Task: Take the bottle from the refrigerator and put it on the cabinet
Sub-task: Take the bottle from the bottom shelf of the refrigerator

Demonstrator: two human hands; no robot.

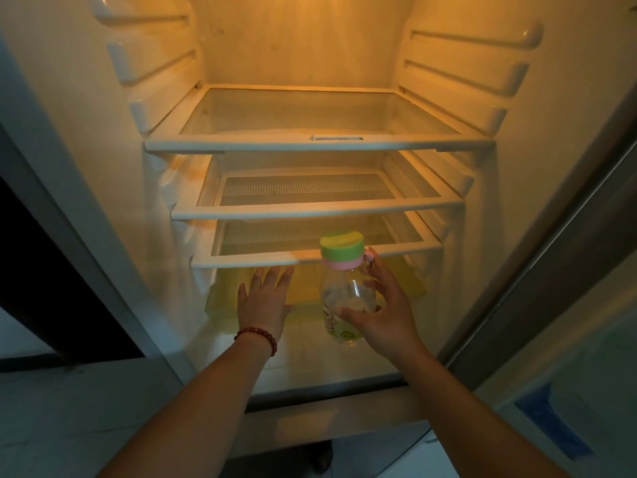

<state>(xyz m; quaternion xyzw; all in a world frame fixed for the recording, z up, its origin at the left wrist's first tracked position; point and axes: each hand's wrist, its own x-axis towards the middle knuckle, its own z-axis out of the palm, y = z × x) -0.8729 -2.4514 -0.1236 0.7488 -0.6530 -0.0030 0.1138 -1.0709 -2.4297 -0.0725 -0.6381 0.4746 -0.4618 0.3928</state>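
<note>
A clear bottle [344, 288] with a green and yellow cap and a pink ring stands upright in the bottom part of the open refrigerator [310, 367], just below the lowest shelf. My right hand [382, 312] wraps its right side, thumb across the front near the printed label. My left hand [263, 301], with a red bead bracelet on the wrist, is spread flat, palm down, to the left of the bottle and holds nothing. The cabinet is not in view.
Three bare shelves [317, 144] stack above the bottle; the lowest shelf edge [258, 260] sits just over both hands. A yellow-green drawer [227, 298] lies behind them. The refrigerator door [568, 270] stands open on the right. White floor [69, 408] lies at lower left.
</note>
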